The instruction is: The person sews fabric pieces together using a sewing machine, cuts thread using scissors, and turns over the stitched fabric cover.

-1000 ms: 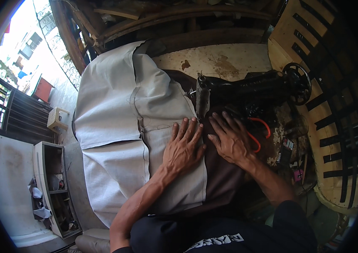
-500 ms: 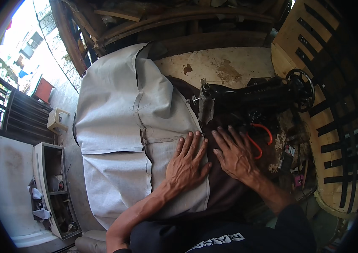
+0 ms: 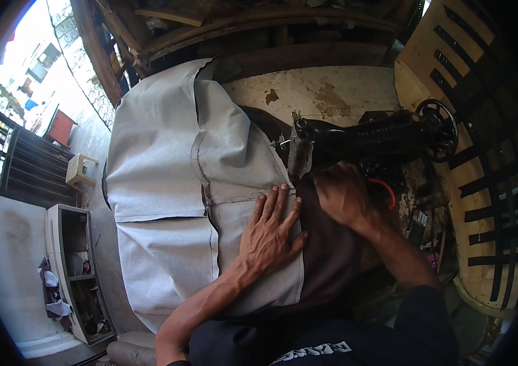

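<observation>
One left hand [image 3: 266, 235]: head view; outstretched flat on pale fabric [image 3: 161, 158], your grip clasping nothing.
Right hand [image 3: 343, 198]: curled over dark fabric [image 3: 332, 262]; what its grip holds cannot be told.
Pale edge [image 3: 301, 268]: runs lengthwise toward you from the sewing machine [image 3: 356, 135], nearer your left.

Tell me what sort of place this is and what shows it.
Probably a small sewing or upholstery workshop: there is a black sewing machine, seamed pale cloth beside it, and a wooden frame with dark straps.
</observation>
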Demonstrator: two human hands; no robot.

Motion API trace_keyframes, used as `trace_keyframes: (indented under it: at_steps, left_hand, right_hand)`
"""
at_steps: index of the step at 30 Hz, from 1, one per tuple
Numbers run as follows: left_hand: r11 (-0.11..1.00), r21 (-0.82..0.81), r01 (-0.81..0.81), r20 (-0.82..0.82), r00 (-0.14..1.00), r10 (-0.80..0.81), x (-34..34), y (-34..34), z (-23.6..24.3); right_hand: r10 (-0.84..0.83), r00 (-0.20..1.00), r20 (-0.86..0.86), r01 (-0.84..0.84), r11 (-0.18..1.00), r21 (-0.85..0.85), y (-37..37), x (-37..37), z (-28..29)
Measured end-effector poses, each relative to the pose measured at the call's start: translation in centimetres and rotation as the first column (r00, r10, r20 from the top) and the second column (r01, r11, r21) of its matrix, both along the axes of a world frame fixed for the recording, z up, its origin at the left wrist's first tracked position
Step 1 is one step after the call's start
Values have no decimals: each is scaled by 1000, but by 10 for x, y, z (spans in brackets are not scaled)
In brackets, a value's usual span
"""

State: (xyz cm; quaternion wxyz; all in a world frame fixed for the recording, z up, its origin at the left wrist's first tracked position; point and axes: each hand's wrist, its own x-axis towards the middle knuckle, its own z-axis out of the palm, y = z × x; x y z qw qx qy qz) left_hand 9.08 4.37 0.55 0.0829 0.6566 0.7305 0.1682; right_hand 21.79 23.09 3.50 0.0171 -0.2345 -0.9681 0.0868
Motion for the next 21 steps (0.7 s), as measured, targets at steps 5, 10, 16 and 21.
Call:
trace_keyframes:
  at_steps: [5,10,16,21]
  left_hand:
    - [1000,-12,7,-18,1000,-7,2,0,5]
    - [998,-40,-44,-34,999,43,-3,-8,0]
    - [999,-30,-16,-13,1000,16,2,1,1]
    - [999,-23,-28,7,1000,28,-7,12,1]
  right_hand:
    - [121,744,-657,-179,984,-20,96,-65,-41]
    - [118,947,-299,-136,990,-40,80,-155,-72]
    - [-10,916,-401,-22,997,-73,115,-121,-157]
    - [-26,956,-291,102,963,248,85,-116,-42]
